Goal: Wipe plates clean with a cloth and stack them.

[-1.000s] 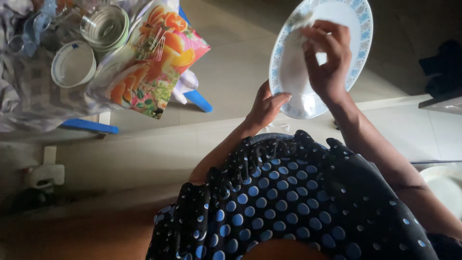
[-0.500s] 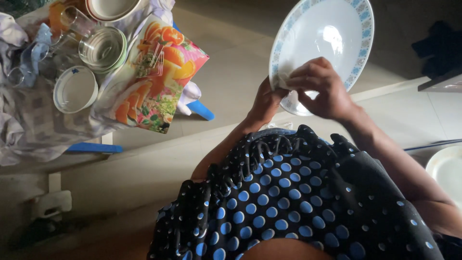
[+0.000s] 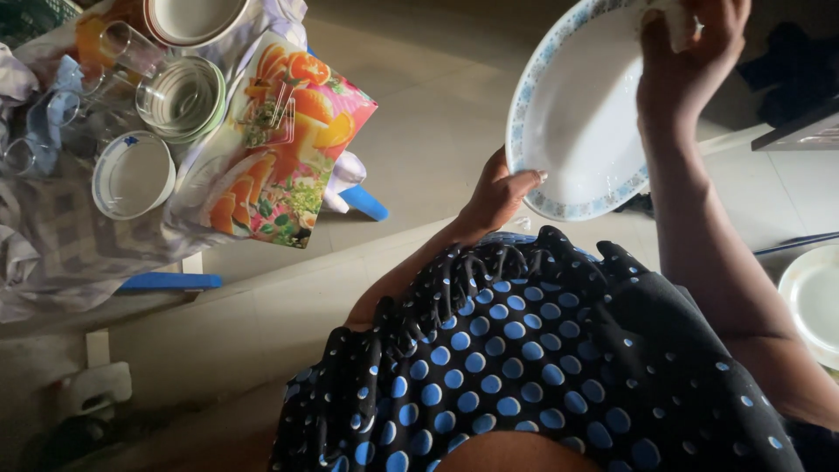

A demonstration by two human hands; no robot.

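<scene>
— What's on the far left?

— I see a small white bowl point(image 3: 133, 175) on the cloth-covered table point(image 3: 52, 253).

— And the hands?

— The left hand point(image 3: 498, 197) clamps the white plate point(image 3: 577, 131) by its lower rim, tilted up. The right hand point(image 3: 686, 52), fingers closed on a pale wad, presses the plate's upper edge.

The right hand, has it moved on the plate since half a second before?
Yes. The right hand went from the lower rim of the white plate with a blue rim, near the left hand, up to its upper edge.
</scene>
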